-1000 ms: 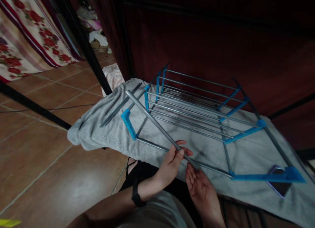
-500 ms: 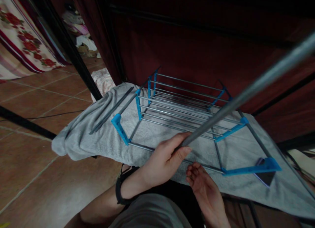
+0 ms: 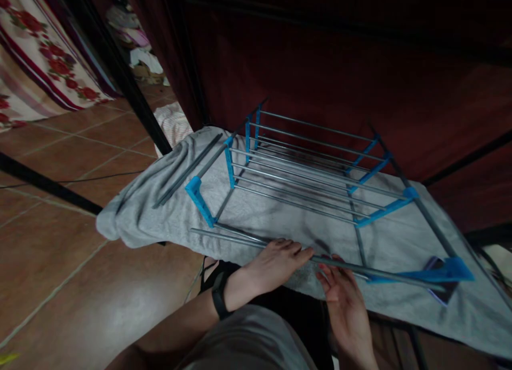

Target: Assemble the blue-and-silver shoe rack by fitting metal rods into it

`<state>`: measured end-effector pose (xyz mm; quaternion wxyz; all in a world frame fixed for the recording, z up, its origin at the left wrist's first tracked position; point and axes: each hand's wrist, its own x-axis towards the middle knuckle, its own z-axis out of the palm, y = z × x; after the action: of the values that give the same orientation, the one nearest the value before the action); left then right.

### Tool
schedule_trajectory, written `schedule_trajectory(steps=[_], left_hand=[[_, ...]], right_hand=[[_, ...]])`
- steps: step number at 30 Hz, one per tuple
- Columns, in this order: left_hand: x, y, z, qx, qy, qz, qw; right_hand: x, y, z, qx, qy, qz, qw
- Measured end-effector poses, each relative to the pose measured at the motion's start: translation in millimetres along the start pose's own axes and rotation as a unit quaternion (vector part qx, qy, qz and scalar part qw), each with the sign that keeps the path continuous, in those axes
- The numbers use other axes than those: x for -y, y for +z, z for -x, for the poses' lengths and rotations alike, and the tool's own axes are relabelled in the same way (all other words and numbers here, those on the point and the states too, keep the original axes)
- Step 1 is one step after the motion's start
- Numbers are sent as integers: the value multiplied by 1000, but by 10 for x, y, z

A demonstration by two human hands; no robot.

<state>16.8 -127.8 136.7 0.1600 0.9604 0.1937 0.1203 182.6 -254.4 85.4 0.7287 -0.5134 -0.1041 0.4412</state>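
A rack of grey metal tubes with blue plastic joints (image 3: pixel 200 202) stands on a grey blanket (image 3: pixel 132 210). Across its front side lies a loose metal tube (image 3: pixel 392 278), roughly level, with my left hand (image 3: pixel 278 263) closed over its middle from above. The tube's right end passes over the blue corner piece at the front right. My right hand (image 3: pixel 346 300) is palm up just below the tube, its fingers apart and the fingertips close to it; whether they touch it I cannot tell.
Two loose dark tubes (image 3: pixel 186 173) lie on the blanket left of the rack. A phone (image 3: pixel 446 292) is partly under the front-right corner. Dark red panels (image 3: pixel 312 66) rise behind, and black metal bars (image 3: pixel 116 77) stand at the left over the tiled floor (image 3: pixel 72 284).
The tube in my left hand has swung down from a steep slant to lie along the rack's front. My right hand has come up slightly towards it.
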Motion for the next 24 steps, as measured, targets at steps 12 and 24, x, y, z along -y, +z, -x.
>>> schedule_trajectory(steps=[12, 24], left_hand=[[302, 779, 141, 14, -19, -41, 999], [605, 971, 402, 34, 44, -205, 977]], right_hand=[[-560, -355, -279, -74, 61, -6, 995], [-714, -643, -413, -86, 42, 105, 990]])
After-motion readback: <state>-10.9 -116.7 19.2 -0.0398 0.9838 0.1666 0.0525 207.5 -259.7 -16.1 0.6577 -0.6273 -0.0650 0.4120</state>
